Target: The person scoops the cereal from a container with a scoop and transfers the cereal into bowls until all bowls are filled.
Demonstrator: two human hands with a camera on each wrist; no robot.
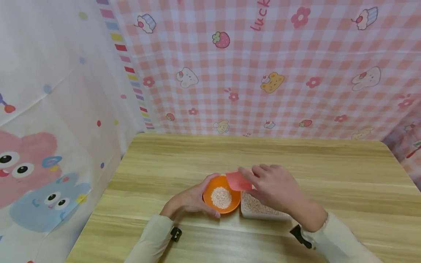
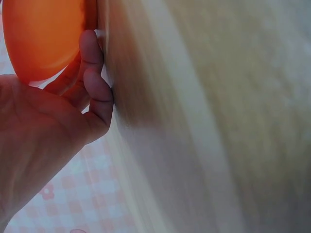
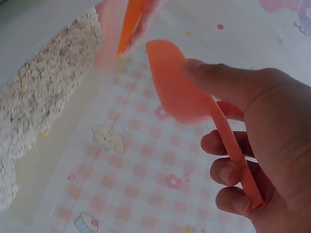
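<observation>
Pink-checked cloth (image 1: 263,62) hangs behind the wood-grain table (image 1: 348,186) and orange bowl (image 1: 235,200).

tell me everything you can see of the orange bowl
The bowl is round, orange and smooth, and looks like plastic. It is upright, apparently resting on the table, with pale flakes over the middle of its inside. The left hand holds it, curved round its left side. The scoop covers part of its far right rim in the head view; whether they touch is unclear. The box is close on its right.
</observation>
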